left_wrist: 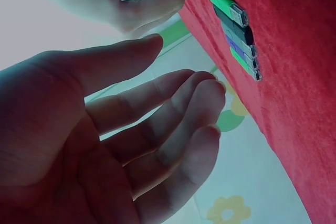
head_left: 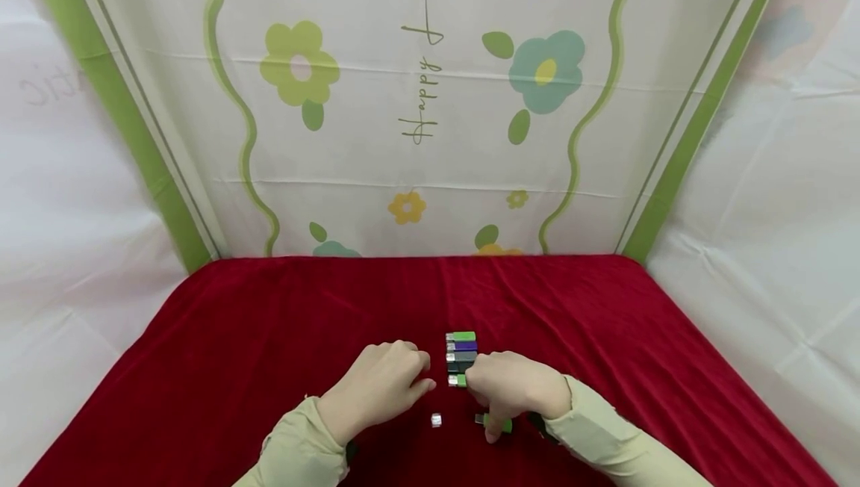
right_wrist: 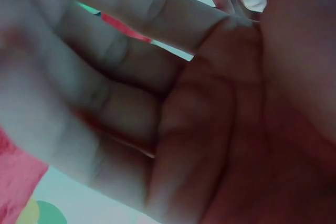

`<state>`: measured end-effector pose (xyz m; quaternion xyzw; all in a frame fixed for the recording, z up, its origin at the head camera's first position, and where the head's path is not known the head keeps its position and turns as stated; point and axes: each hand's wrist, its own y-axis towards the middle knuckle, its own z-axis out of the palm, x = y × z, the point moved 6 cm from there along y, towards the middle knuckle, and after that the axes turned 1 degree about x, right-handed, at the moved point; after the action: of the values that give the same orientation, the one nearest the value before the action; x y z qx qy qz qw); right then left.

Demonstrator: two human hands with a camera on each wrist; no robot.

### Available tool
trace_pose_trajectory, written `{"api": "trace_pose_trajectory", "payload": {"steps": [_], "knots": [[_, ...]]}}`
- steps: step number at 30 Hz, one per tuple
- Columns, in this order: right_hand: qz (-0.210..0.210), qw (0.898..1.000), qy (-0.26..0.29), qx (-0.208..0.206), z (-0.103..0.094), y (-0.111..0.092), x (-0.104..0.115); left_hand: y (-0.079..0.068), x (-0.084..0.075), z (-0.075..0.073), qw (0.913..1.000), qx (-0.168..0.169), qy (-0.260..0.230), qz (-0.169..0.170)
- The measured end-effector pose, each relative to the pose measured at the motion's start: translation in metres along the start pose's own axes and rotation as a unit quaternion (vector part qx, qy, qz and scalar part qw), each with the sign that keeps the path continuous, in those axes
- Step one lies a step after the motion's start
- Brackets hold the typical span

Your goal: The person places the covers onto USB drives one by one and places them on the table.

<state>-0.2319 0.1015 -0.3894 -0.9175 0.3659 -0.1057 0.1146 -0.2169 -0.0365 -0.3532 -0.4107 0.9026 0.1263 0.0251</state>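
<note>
My left hand (head_left: 379, 386) hovers above the red cloth with fingers loosely bent, and the left wrist view shows nothing in that hand (left_wrist: 157, 124). Below its fingertips lies a small clear cap-like piece (head_left: 437, 420). My right hand (head_left: 513, 390) is over the near end of a row of USB sticks; its fingers hide part of the nearest green stick (head_left: 456, 380), and I cannot tell whether they touch it. Its thumb crosses in front of a separate green USB stick (head_left: 507, 425). The right wrist view shows spread fingers (right_wrist: 126, 61) and no held thing.
Farther along the row lie a black stick, a grey stick (head_left: 461, 357), a purple stick (head_left: 463, 346) and another green stick (head_left: 463, 336). The red cloth (head_left: 302, 308) has soft folds. White flowered curtains (head_left: 410, 166) stand behind and at both sides.
</note>
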Motion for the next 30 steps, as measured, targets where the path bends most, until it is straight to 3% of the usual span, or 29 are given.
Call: {"api": "trace_pose_trajectory", "payload": {"steps": [4, 12, 21, 25, 30], "knots": [[-0.005, 1.0, -0.023, 0.009, 0.005, 0.005, 0.001, 0.0, 0.001, 0.001, 1.0, 0.001, 0.003, -0.002], [-0.018, 1.0, -0.012, 0.019, 0.013, 0.011, 0.0, -0.001, 0.0, 0.002, 1.0, 0.008, 0.002, -0.002], [-0.05, 0.998, -0.03, 0.018, 0.01, 0.009, 0.004, -0.001, 0.0, 0.004, 0.9999, 0.014, -0.001, -0.002], [-0.063, 0.998, -0.011, -0.007, -0.005, 0.002, 0.003, -0.001, -0.001, 0.005, 0.9998, 0.018, 0.003, -0.002], [-0.076, 0.993, 0.013, -0.088, -0.036, -0.013, -0.005, 0.0, -0.008, 0.015, 0.9994, 0.025, 0.02, 0.012]]}}
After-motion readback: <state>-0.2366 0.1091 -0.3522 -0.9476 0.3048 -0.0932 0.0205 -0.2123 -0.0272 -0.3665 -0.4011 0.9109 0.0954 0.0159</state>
